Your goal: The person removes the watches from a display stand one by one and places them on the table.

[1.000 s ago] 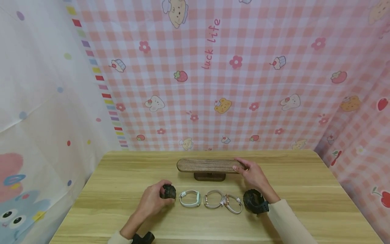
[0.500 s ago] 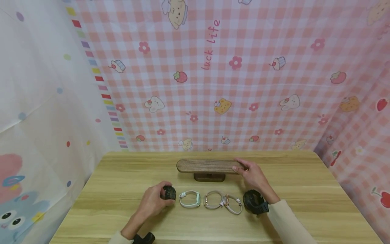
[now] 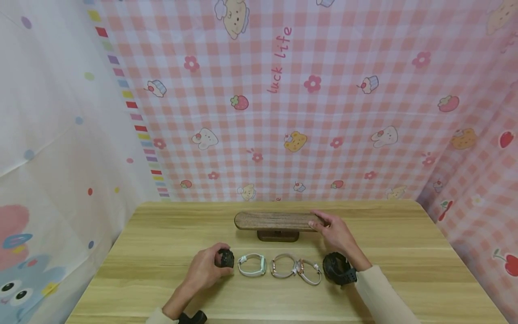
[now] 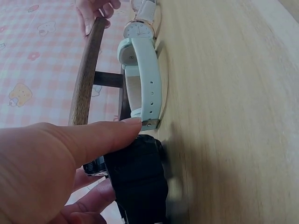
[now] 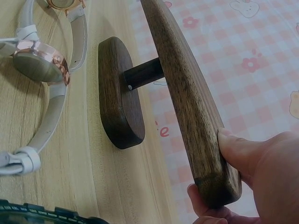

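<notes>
My left hand (image 3: 202, 268) grips a black chunky watch (image 3: 228, 258) at the left end of a row of watches, thumb on the near side. In the left wrist view the black strap (image 4: 138, 182) stands by the tabletop, close to a mint-green watch (image 4: 150, 79). My right hand (image 3: 337, 231) holds the right end of a brown wooden display stand (image 3: 275, 220), behind the row. From the right wrist view, the thumb (image 5: 233, 147) lies against the stand's bar (image 5: 187, 88), fingers curled under its end. A short post joins bar and oval base (image 5: 119, 100).
Right of the mint watch lie two pale-strapped watches with rose-gold cases (image 5: 37, 60), close together. Another black watch (image 3: 332, 267) lies beside my right forearm. The wooden table (image 3: 404, 243) backs onto a pink checked cloth (image 3: 259, 121).
My left hand has shifted slightly toward the near edge with the black watch, which has turned a little. The right hand and the display stand hold still.
</notes>
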The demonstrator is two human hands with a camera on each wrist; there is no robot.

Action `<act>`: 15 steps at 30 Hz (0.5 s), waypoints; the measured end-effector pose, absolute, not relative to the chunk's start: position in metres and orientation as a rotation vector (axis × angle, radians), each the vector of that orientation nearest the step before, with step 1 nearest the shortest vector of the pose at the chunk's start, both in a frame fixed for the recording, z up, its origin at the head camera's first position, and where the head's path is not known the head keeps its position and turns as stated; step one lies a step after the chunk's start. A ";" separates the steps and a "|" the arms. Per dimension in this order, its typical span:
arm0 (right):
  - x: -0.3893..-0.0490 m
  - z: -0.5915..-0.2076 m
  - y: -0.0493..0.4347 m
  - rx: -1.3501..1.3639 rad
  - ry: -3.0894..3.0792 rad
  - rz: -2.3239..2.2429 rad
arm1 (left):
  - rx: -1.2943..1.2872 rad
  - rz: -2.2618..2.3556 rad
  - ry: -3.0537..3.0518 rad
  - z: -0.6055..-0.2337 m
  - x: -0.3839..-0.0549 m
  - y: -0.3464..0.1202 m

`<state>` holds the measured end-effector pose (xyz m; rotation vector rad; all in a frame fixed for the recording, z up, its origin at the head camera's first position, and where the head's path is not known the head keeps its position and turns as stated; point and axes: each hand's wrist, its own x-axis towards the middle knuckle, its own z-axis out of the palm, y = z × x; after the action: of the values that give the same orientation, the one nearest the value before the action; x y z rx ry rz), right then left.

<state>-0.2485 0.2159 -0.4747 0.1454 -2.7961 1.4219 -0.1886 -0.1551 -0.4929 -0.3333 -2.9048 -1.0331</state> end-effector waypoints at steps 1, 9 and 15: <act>-0.249 -0.475 0.216 0.140 -2.798 1.420 | -0.331 -1.028 -2.906 -0.493 -0.189 -0.155; -0.249 -0.475 0.217 0.132 -2.817 1.418 | -0.354 -0.996 -2.904 -0.492 -0.190 -0.154; -0.248 -0.474 0.220 0.111 -2.826 1.424 | -0.384 -0.981 -2.905 -0.492 -0.192 -0.153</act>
<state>-0.2485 0.2203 -0.4736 0.1106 -2.8263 1.4236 -0.1916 -0.1534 -0.4917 -0.3842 -2.9053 -0.9810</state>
